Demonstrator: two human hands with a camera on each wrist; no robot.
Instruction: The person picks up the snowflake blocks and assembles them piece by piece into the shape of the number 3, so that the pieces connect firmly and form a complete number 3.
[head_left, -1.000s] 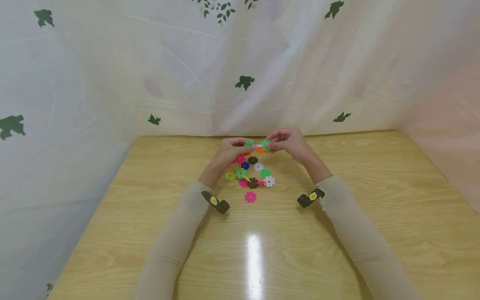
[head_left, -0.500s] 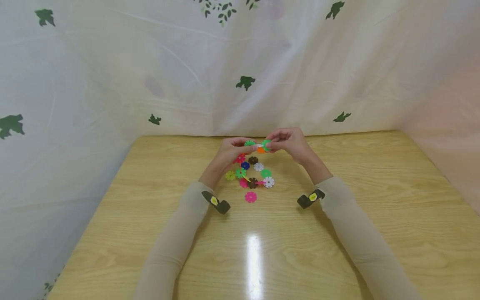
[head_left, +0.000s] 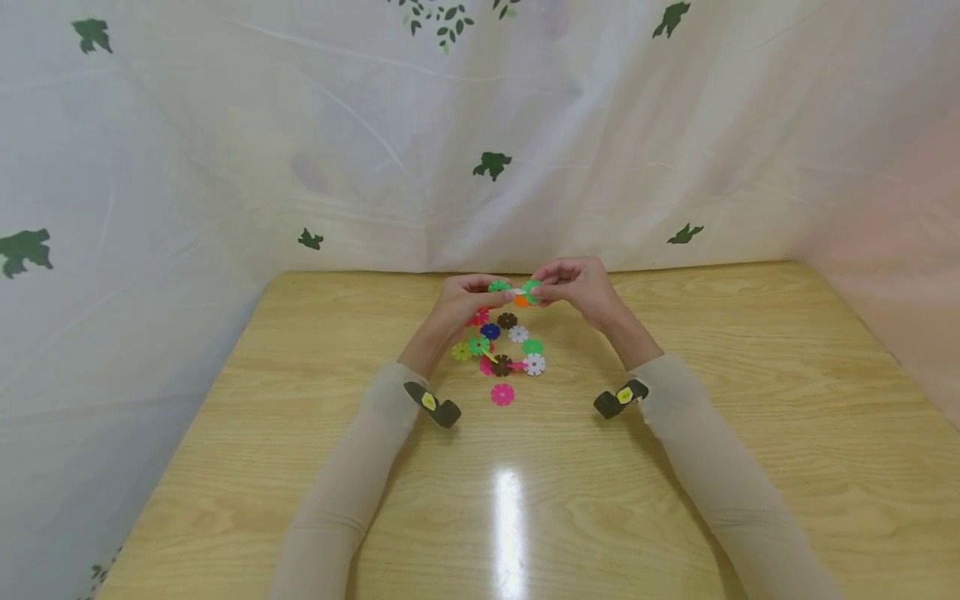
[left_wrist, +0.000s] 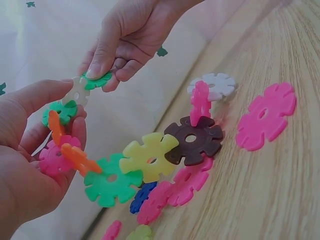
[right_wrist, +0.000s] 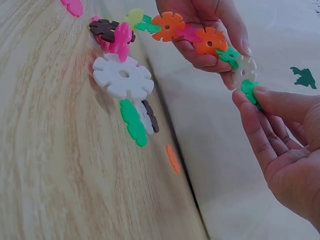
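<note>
A chain of slotted plastic flower discs hangs from my left hand [head_left: 462,302] toward the tabletop. In the left wrist view, my left thumb and fingers pinch the white disc [left_wrist: 78,92] at its upper end. My right hand [head_left: 583,289] pinches a green disc [left_wrist: 98,81], which meets the white disc's edge. Below, the chain runs through another green disc [left_wrist: 61,114], orange discs [left_wrist: 80,159] around a pink one [left_wrist: 56,156], then a larger-looking green disc [left_wrist: 113,181], a yellow disc [left_wrist: 150,159] and a brown disc [left_wrist: 179,137]. A pink and a white disc [head_left: 534,364] form its lower end.
Loose discs lie on the wooden table [head_left: 645,500] beneath and around the chain, among them a pink one [head_left: 502,394], a dark blue one [head_left: 490,332] and a yellow-green one [head_left: 461,351]. A pale curtain [head_left: 375,167] hangs behind the table's far edge.
The chain's lower end, with the brown and white discs, has swung slightly left. Both hands stay nearly in place with the same holds.
</note>
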